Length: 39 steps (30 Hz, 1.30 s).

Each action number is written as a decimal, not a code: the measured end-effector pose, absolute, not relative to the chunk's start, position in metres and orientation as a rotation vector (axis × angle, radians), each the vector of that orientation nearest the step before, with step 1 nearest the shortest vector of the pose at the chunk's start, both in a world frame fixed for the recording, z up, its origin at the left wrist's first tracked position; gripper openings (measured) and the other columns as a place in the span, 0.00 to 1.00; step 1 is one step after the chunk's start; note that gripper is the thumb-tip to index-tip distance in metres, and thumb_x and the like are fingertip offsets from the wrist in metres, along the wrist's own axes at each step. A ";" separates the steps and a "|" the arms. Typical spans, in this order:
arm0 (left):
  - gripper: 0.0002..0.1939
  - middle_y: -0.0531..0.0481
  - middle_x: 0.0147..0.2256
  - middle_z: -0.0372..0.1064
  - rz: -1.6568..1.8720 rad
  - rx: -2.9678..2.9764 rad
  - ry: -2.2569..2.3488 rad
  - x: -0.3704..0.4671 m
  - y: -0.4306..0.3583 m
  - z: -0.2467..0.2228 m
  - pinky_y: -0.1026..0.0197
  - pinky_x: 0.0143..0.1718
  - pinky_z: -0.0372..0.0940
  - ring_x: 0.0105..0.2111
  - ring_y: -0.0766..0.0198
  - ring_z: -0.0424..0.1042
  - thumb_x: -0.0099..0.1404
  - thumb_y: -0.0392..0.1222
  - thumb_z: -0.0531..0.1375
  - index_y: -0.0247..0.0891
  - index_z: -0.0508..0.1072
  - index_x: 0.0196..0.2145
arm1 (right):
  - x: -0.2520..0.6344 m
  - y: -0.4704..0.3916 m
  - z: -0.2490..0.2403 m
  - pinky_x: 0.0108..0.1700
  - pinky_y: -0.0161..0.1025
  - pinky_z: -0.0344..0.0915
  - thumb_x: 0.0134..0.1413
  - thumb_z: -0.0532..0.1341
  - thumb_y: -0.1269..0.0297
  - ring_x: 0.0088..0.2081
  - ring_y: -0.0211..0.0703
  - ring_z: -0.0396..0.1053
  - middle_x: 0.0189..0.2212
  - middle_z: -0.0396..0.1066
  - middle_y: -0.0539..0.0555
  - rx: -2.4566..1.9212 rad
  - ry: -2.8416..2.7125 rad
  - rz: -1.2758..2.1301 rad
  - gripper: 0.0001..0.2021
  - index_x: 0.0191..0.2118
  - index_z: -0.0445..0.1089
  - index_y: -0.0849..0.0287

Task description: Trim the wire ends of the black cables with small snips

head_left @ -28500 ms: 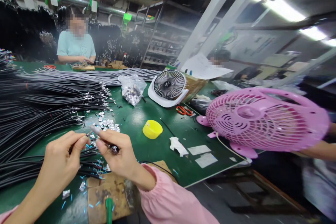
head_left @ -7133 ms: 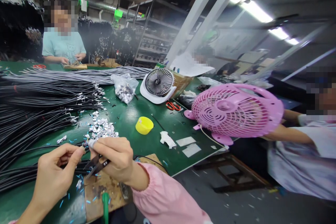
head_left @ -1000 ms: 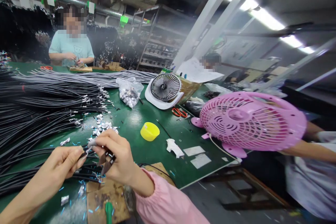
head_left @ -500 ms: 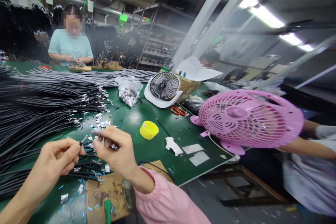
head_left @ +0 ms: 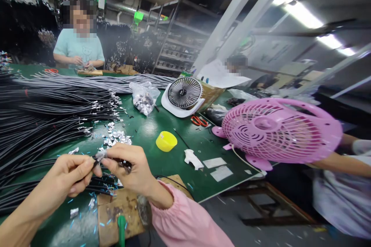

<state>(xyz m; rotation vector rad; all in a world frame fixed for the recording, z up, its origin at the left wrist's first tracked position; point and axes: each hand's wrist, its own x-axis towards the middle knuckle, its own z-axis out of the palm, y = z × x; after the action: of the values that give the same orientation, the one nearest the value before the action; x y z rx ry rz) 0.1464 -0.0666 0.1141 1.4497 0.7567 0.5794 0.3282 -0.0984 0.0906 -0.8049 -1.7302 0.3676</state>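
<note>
My left hand (head_left: 69, 175) pinches a black cable (head_left: 95, 163) close to its stripped end. At that end the thumb and index finger of my right hand (head_left: 131, 168) are closed together, a grey cover on the index fingertip. A small dark, shiny object (head_left: 126, 165) sits in the curl of my right hand; its kind I cannot make out. My right fingers hide the cable's tip. Bundles of black cables (head_left: 43, 131) with stripped ends lie beyond my left hand. Silver foil scraps (head_left: 117, 136) are scattered just past my fingers.
A wooden block (head_left: 113, 212) with a green-handled tool (head_left: 121, 227) is below my hands. On the green table are a yellow tape roll (head_left: 166, 141), orange scissors (head_left: 199, 120), a bag of parts (head_left: 145, 100), a white fan (head_left: 184, 93) and a pink fan (head_left: 278, 131). Co-workers sit around.
My right hand has moved left to the cable end, closing the gap to my left hand. Its thumb and index finger now meet there. The view has shifted slightly.
</note>
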 end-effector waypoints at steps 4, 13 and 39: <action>0.33 0.65 0.11 0.44 0.542 1.414 0.718 0.147 -0.066 0.114 0.67 0.15 0.37 0.13 0.76 0.37 0.54 0.76 0.63 0.39 0.72 0.21 | 0.327 -0.098 0.093 0.30 0.36 0.69 0.64 0.61 0.65 0.26 0.39 0.70 0.25 0.75 0.54 -0.838 -1.714 0.433 0.12 0.30 0.78 0.58; 0.27 0.56 0.15 0.61 0.878 1.548 0.783 0.157 -0.072 0.104 0.68 0.14 0.54 0.13 0.71 0.59 0.52 0.62 0.70 0.41 0.63 0.17 | 0.319 -0.098 0.095 0.20 0.31 0.59 0.47 0.68 0.69 0.19 0.34 0.60 0.17 0.66 0.46 -1.102 -1.474 0.709 0.07 0.22 0.74 0.59; 0.15 0.55 0.26 0.81 1.352 2.023 1.094 0.147 -0.066 0.090 0.68 0.24 0.72 0.23 0.63 0.80 0.61 0.56 0.64 0.46 0.82 0.27 | 0.320 -0.089 0.087 0.26 0.33 0.58 0.57 0.63 0.64 0.22 0.35 0.59 0.19 0.66 0.48 -1.002 -1.535 0.444 0.11 0.24 0.74 0.59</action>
<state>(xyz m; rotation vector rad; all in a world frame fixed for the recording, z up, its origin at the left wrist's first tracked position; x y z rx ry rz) 0.1467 -0.0657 0.0904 2.0231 1.0942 1.3519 0.3202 -0.0893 0.0875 -1.0021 -1.5350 0.4440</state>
